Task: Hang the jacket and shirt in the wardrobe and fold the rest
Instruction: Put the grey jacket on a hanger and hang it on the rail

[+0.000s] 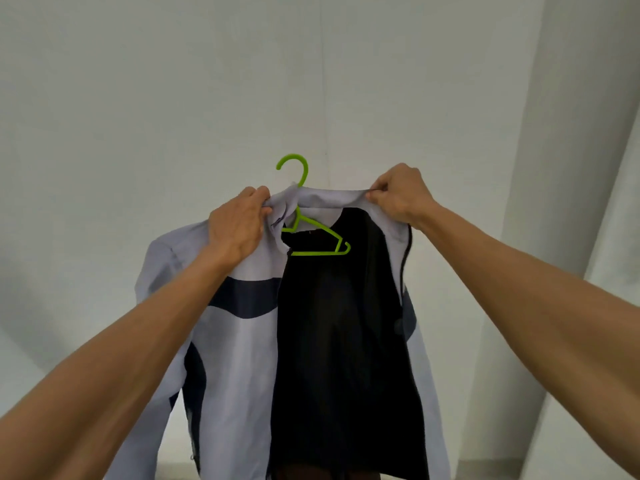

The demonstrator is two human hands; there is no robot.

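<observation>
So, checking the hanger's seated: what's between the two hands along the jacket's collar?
In the head view, between left hand and right hand: the jacket collar, with the green hanger poking through.

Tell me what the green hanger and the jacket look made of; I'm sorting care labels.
Green hanger: likely moulded plastic, with a smooth, uniform bright colour and thin rod-like arms. Jacket: pale lilac woven fabric, probably synthetic, matte, hanging in soft folds, with navy panels; its black lining looks dull, but the fibre cannot be told.
</observation>
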